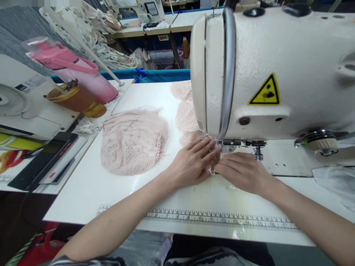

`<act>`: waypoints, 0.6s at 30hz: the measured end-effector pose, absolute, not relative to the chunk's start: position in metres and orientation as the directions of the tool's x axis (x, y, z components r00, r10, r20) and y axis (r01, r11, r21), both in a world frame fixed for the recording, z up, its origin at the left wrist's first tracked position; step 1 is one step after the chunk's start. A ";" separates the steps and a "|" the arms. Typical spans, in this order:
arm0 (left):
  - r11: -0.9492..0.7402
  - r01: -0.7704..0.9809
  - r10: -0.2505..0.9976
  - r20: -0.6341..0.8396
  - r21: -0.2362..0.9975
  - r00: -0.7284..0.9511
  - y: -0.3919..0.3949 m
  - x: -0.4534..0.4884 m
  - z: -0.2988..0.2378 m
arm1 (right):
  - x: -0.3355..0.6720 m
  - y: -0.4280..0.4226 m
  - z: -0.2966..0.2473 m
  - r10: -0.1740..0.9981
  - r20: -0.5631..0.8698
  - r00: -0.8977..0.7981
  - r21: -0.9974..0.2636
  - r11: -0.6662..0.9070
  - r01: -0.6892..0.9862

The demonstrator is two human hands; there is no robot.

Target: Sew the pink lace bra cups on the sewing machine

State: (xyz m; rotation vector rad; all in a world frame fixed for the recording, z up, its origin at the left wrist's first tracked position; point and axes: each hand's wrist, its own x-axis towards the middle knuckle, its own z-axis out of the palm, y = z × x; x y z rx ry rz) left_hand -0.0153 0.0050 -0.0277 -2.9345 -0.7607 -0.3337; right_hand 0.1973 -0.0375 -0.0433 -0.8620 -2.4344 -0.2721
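Observation:
My left hand lies with its fingers stretched out over a pale pink lace piece, left of the needle area of a white sewing machine. Beside it, my right hand has its fingers closed on the near edge of that lace, just below the machine head. Fingertips and needle are partly hidden. More pink lace trails away behind the machine head. Left of my hands rests a stack of pink lace pieces, with a loose thread at its right side.
A printed ruler scale runs along the table's front edge. To the left stand a pink bottle, an amber cup and a black device. White plastic lies at right. Another sewing table is behind.

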 end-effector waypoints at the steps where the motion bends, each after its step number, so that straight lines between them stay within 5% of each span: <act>1: -0.869 0.492 0.471 0.236 -0.041 0.850 0.005 -0.015 -0.028 | 0.198 -0.037 -0.043 0.533 0.541 -0.651 0.012 0.769 0.639; 18: -0.847 0.530 0.508 0.248 -0.030 0.825 0.000 -0.009 -0.029 | 0.205 -0.031 -0.030 0.530 0.559 -0.637 0.170 0.679 0.714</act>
